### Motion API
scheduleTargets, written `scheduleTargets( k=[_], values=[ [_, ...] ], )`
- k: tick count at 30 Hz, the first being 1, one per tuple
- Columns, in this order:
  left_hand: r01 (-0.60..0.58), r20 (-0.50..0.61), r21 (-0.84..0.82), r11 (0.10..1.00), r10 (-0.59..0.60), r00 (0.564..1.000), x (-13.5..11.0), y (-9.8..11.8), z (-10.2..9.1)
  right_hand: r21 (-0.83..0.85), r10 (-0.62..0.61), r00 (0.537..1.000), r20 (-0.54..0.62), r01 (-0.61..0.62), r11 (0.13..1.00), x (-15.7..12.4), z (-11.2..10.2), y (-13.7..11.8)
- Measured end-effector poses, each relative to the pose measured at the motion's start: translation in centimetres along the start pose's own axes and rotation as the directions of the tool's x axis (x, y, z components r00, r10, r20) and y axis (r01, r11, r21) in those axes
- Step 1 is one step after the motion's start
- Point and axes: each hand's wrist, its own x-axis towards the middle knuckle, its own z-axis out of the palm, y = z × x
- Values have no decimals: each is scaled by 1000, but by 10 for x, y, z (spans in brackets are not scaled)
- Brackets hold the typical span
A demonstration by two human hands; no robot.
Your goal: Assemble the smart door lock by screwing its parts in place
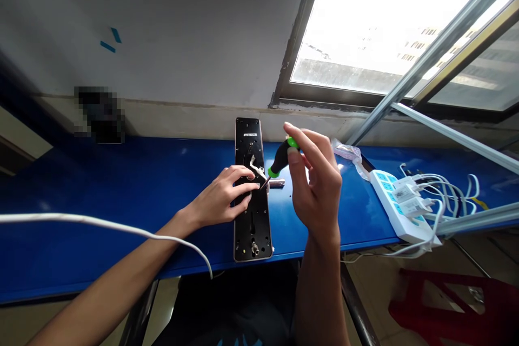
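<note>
A long black door-lock panel (252, 227) lies lengthwise on the blue workbench (121, 184), its inner side up. My left hand (223, 197) rests flat on the panel's middle, fingers spread, pressing it down. My right hand (316, 181) is raised above the bench to the right of the panel, fingers closed round a screwdriver (280, 161) with a black and green handle. The screwdriver slants down to the left and its tip meets the panel near my left fingertips, beside a small white wire (254, 165).
A white and blue power strip (399, 208) with several plugged chargers and white cables lies at the right. A plastic bag (347, 152) sits behind it. A white cable (101, 223) crosses the left foreground. A red stool (454, 297) stands on the floor.
</note>
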Motion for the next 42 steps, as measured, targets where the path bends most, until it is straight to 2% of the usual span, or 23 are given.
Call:
scheduleTargets(
  k=[2, 3, 5, 7, 9, 11, 13, 15, 20, 24, 26, 28, 30, 32, 37, 39, 42],
  values=[
    [5, 2, -4, 1000, -5, 1000, 0, 0, 0, 107, -16, 996, 87, 7, 994, -1, 0, 0],
    [7, 3, -6, 1000, -7, 1000, 0, 0, 0, 151, -19, 995, 95, 4, 989, -2, 0, 1],
    [12, 1, -5, 1000, -12, 1000, -1, 1, 0, 158, -10, 999, 39, 3, 988, -3, 2, 1],
    [11, -7, 2, 1000, -11, 1000, 0, 1, 0, 82, 2, 998, -66, 4, 997, -3, 5, 2],
    [11, -10, 3, 1000, -11, 1000, 0, 1, 0, 11, -6, 995, -99, 7, 1000, -3, 6, 3],
    [11, -8, -1, 1000, -11, 1000, 1, 1, 0, 13, -17, 999, -28, 18, 1000, -3, 6, 3],
    [12, -6, -3, 1000, -12, 1000, 2, 2, 0, 83, -32, 997, 68, 26, 996, -4, 4, 3],
    [11, -7, -1, 1000, -11, 1000, 2, 2, 0, 151, -37, 995, 88, 23, 988, -4, 4, 2],
    [5, -20, 16, 1000, -4, 1000, 1, 2, 0, 75, -37, 996, -76, 43, 996, -3, 6, 4],
    [13, -6, 3, 1000, -13, 1000, 1, 1, 0, 171, -61, 996, 58, 50, 984, -4, 3, 6],
    [14, -3, 2, 1000, -14, 1000, 1, 0, 1, 231, -60, 994, 89, 38, 972, -4, 2, 6],
    [13, -4, 5, 1000, -13, 1000, 0, 0, 1, 217, -56, 997, 44, 45, 975, -5, 2, 7],
    [10, -12, 12, 1000, -10, 1000, 0, 0, 2, 133, -70, 996, -51, 76, 988, -5, 4, 8],
    [8, -18, 15, 1000, -8, 1000, 0, 0, 2, 59, -70, 994, -86, 75, 995, -5, 4, 9],
    [7, -20, -3, 1000, -8, 1000, 0, 1, 3, 206, -1, 993, 117, -23, 978, -8, 0, 9],
    [9, -31, -11, 1000, -10, 999, 1, 1, 3, 208, 10, 991, 134, -38, 977, -10, -2, 9],
    [9, -65, -19, 1000, -11, 998, 6, 2, 3, 146, 18, 995, 98, -32, 989, -12, -5, 11]
  ],
)
